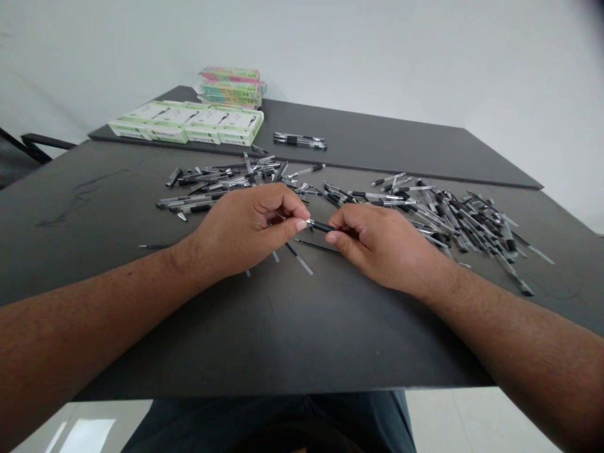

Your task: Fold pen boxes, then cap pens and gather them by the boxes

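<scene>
A pen with a black grip (322, 226) lies between my hands above the middle of the dark table. My left hand (264, 226) pinches its silvery tip end between thumb and forefinger. Closed round the black grip's other side is my right hand (377, 242); the rest of the pen is hidden in it. Thin refills (300, 259) lie on the table under and beside my left hand. Behind that hand spreads a pile of pen parts (231, 179), and a larger pile of pens (462, 217) covers the table at the right.
Four white-green boxes (189, 121) stand in a row at the back left, with a stack of colourful packs (231, 87) behind them. Several pens (300, 141) lie together on the raised rear board (377, 138). The table's front edge is near my lap.
</scene>
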{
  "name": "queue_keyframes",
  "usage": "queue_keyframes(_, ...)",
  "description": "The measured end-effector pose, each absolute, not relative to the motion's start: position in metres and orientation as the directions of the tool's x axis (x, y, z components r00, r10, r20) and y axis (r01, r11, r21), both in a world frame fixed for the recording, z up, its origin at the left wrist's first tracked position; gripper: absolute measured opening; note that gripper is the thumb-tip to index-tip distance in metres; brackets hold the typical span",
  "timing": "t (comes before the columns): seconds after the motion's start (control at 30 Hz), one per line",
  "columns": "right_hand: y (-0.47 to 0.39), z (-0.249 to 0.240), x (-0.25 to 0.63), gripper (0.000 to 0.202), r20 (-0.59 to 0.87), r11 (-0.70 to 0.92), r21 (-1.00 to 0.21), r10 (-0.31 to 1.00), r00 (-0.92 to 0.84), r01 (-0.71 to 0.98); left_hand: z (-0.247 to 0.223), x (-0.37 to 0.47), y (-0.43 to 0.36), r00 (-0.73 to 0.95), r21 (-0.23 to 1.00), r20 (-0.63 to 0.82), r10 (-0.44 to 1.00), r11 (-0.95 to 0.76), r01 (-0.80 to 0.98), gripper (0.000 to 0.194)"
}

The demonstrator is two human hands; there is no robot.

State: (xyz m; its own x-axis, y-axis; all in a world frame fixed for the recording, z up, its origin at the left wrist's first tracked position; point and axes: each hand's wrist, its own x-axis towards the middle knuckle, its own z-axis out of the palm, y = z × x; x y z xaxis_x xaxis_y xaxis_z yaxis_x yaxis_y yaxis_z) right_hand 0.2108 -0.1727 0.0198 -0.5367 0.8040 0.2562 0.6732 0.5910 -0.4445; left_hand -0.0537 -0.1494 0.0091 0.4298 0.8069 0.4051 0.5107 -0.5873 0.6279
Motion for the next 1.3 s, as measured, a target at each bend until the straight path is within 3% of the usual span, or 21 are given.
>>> queue_keyframes(0.1,-0.173,0.020,0.211,0.025,0.230,0.602,-0.431,0.793,-0.564,0.672,0.009,-0.054,-0.149,0.434,0.624,0.409,0.803,-0.593,0.510,0.014)
queue_keyframes(0.27,-0.173,0.020,0.211,0.008,0.256,0.574,-0.463,0.816,-0.518,0.675,0.010,-0.054,-0.150,0.441,0.599,0.420,0.793,-0.607,0.522,0.014)
queue_keyframes(0.43,-0.173,0.023,0.210,0.019,0.215,0.588,-0.432,0.803,-0.555,0.684,0.012,-0.054,-0.151,0.447,0.593,0.409,0.796,-0.604,0.532,0.015)
queue_keyframes(0.63,-0.173,0.019,0.210,0.010,0.279,0.616,-0.417,0.787,-0.551,0.668,0.011,-0.053,-0.150,0.447,0.615,0.372,0.813,-0.577,0.538,0.018)
queue_keyframes(0.87,-0.172,0.017,0.211,0.010,0.315,0.637,-0.402,0.771,-0.553,0.658,0.018,-0.052,-0.149,0.490,0.524,0.338,0.804,-0.593,0.612,0.021)
queue_keyframes(1.3,-0.176,0.026,0.209,0.019,0.191,0.577,-0.464,0.806,-0.560,0.673,0.023,-0.053,-0.148,0.550,0.430,0.344,0.761,-0.648,0.628,0.026)
